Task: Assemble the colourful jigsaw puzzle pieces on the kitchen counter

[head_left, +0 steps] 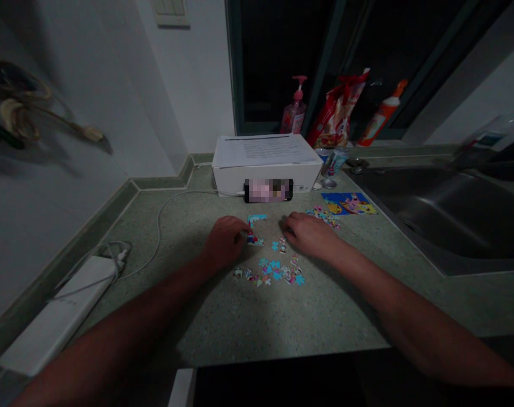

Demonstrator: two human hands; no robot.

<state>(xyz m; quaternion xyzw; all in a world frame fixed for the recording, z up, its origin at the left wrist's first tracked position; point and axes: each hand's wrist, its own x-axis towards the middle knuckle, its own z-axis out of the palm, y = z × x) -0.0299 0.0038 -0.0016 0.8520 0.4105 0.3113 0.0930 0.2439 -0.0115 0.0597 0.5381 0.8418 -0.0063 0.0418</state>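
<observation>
A partly joined jigsaw puzzle (251, 220), with light blue edge pieces and a red and dark blue part, lies flat on the counter. My left hand (227, 242) is curled at its left side, index finger and thumb closed on that edge. Right of the puzzle, my right hand (308, 233) rests with bent fingers pressed together; whatever is between their tips is hidden. Between the hands lie a small light blue jigsaw piece (275, 246) and a multicoloured jigsaw piece (283, 245). Several loose jigsaw pieces (277, 275) are spread nearer to me.
Behind the puzzle, a phone (268, 191) leans on a white box (227, 180), its cable running left to a power strip (65, 314). More loose pieces (324, 215) and a colourful picture card (350, 203) lie right, before the sink (443, 209). A can (336, 162) stands behind.
</observation>
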